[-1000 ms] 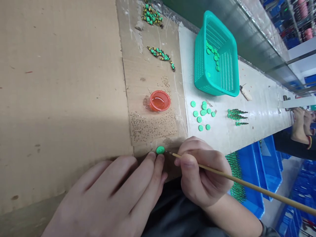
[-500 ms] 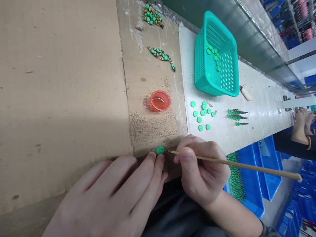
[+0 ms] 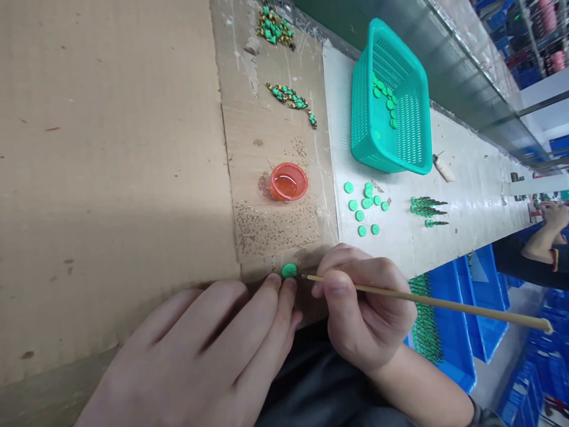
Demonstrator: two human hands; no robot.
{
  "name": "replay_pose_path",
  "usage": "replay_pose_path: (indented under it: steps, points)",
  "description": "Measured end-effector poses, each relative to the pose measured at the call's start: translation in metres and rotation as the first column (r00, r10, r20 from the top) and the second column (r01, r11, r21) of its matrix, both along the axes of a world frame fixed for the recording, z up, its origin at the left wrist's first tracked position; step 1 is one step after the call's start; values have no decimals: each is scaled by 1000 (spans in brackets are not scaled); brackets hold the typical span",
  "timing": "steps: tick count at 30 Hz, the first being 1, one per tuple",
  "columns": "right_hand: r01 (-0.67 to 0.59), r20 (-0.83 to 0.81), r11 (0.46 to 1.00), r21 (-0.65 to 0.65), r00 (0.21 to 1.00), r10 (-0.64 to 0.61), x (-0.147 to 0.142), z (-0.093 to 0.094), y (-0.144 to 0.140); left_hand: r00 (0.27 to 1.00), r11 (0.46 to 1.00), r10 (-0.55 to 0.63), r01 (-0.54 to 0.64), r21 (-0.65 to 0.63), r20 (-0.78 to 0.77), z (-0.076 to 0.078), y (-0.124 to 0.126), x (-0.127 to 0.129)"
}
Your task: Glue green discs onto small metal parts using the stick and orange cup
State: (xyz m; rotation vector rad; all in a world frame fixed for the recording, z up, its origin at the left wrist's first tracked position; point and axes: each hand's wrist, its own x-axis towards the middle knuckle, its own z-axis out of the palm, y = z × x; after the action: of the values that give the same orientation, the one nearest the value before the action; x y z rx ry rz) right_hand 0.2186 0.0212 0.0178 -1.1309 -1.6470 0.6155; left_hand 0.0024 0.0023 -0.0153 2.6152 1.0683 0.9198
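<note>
A green button (image 3: 289,271) with small dark holes is at the near edge of the cardboard. My left hand (image 3: 222,338) has its index and middle fingertips against the button's near edge, steadying it; the thumb is mostly hidden. In a pencil grip, my right hand (image 3: 367,302) holds a thin wooden-handled brush (image 3: 444,303), its fine dark tip at the button's right edge. Whether the tip touches the button I cannot tell. Beyond the hands stands a small red cup (image 3: 288,182) with liquid inside, and tiny metallic bits (image 3: 275,228) are scattered beside it.
Several loose green buttons (image 3: 367,203) lie right of the cup, before a teal basket (image 3: 359,118) holding more. Beaded strands (image 3: 291,98) and finished-looking pieces (image 3: 429,210) rest on the table. Blue bins (image 3: 462,350) stand at lower right; a co-worker's arm (image 3: 542,243) is at far right.
My right hand has shifted slightly right, drawing the brush tip back a little from the middle of the button. My left hand stays put. The co-worker's hands have moved.
</note>
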Motion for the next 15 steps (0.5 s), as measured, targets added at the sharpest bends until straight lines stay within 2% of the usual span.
replay_pose_path:
  steps: [8,15]
  points:
    - [-19,21,1000,14,1000,19,0,-1,1,1000,1000,-11,11,-17,-3,-3,-3,-1]
    - [-146,253,989,21,958,136,8,8,-6,1000,1000,-20,20,6,-10,-5,-5,-2]
